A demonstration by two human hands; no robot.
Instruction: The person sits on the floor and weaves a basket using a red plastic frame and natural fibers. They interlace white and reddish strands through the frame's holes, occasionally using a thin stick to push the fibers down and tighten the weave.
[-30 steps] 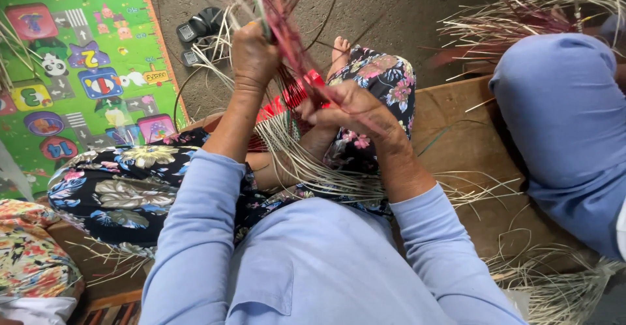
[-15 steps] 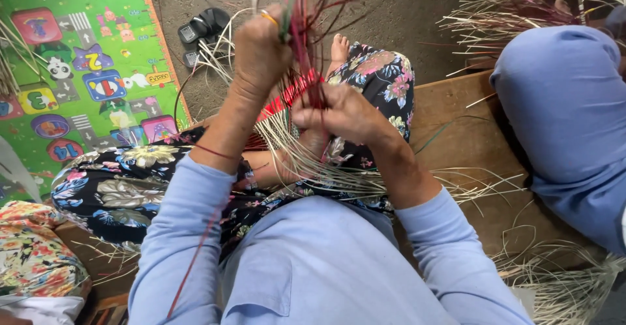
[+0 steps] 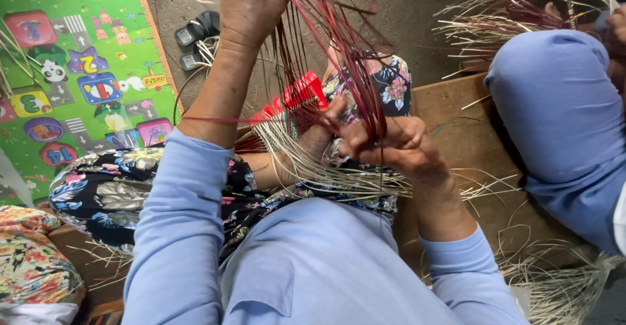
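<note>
Two hands: left hand (image 3: 246, 5) and right hand (image 3: 391, 146) grip red strands (image 3: 326, 44) (uncountable).

Dark red strands (image 3: 339, 51) are showing against pale straw ones (image 3: 313, 168), a bright red woven piece (image 3: 293, 100), black floral trousers (image 3: 104, 191), green cartoon mat (image 3: 72, 71).

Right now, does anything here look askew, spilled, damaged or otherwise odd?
Nothing looks damaged. The left hand lifts a bundle of dark red reed strands while the right hand pinches their lower ends. Loose pale straw strands lie scattered over the brown wooden platform, ordinary weaving litter.
</note>
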